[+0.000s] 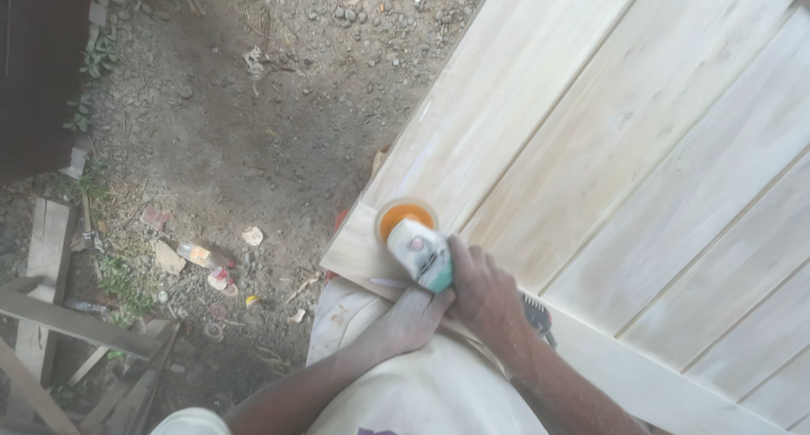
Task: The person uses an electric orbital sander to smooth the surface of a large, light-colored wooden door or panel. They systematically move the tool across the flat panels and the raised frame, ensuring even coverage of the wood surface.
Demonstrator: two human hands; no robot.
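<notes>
While scrap planks (51,317) lie at the far left on the gravel ground (236,131), bits of litter (198,255) sit scattered further in. Next, the left hand (411,318) curls its fingers under the front of a sander (419,251), and the right hand (483,293) wraps closed around its body. Its orange disc (404,216) rests on the near corner of a pale wooden door (641,148), which fills the right side.
</notes>
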